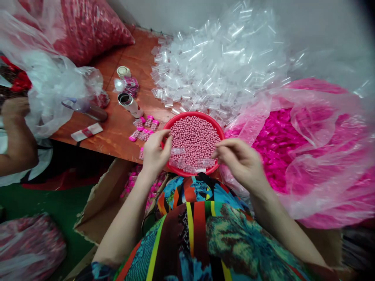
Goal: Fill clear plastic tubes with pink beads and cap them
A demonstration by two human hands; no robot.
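Note:
A red bowl (217,124) full of small pink balls (196,136) stands at the table's near edge. Several clear little tubes (190,166) lie on the balls at the bowl's near side. My left hand (154,152) hovers over the bowl's left rim with fingers pinched, and whether it holds anything I cannot tell. Over the bowl's right rim, my right hand (240,160) has its fingertips drawn together; what they hold is not visible. A few filled tubes with pink caps (145,128) lie on the table just left of the bowl.
A big heap of clear empty tubes (216,66) lies behind the bowl. A plastic bag of pink caps (295,152) sits at the right. A small metal can (129,103), a jar (124,74) and scissors (84,109) are at the left, beside another person's arm (14,132). A cardboard box (108,199) stands below.

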